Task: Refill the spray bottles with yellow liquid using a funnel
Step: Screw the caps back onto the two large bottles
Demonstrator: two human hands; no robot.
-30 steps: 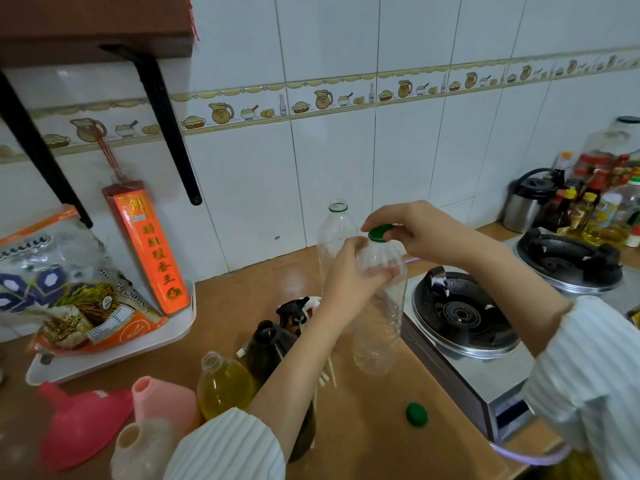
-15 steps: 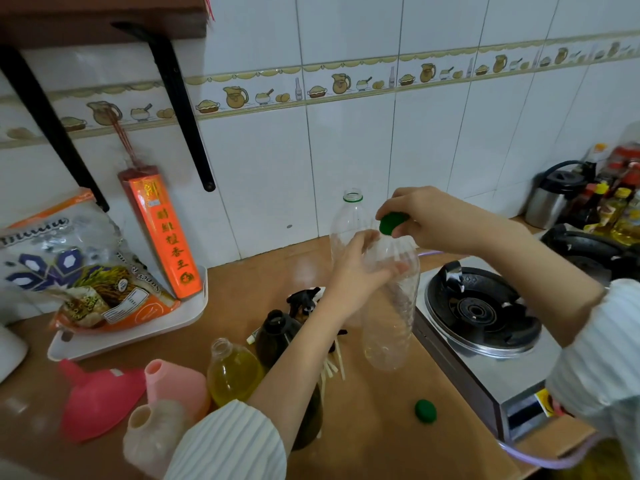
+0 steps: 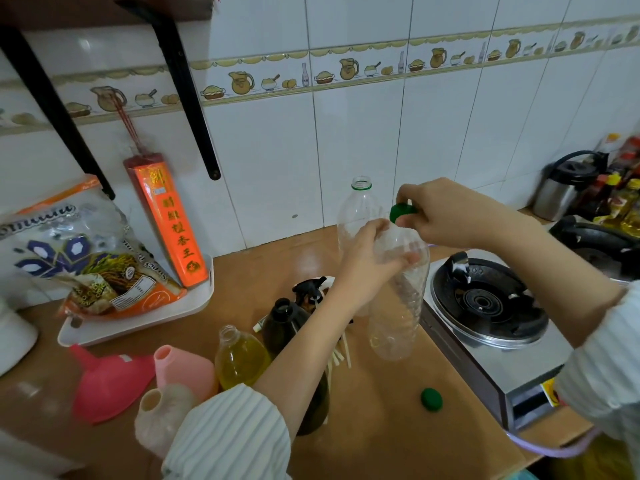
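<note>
My left hand (image 3: 372, 261) grips the neck of one empty clear plastic bottle (image 3: 398, 306), held tilted above the brown wooden counter (image 3: 381, 420). My right hand (image 3: 446, 216) pinches a green screw cap (image 3: 401, 213) at its mouth. A second clear bottle (image 3: 358, 209), uncapped, stands near the back edge. A second green cap (image 3: 431, 399) lies near the stove-side edge. By the front-left edge: three funnels (one red (image 3: 107, 386), one pink (image 3: 187, 370), one beige (image 3: 159, 417)), one round bottle of yellow liquid (image 3: 240, 358), one dark bottle (image 3: 287, 323).

Left hand (image 3: 372, 258) curled in grip; right hand (image 3: 438, 216) pinching, raised.
</note>
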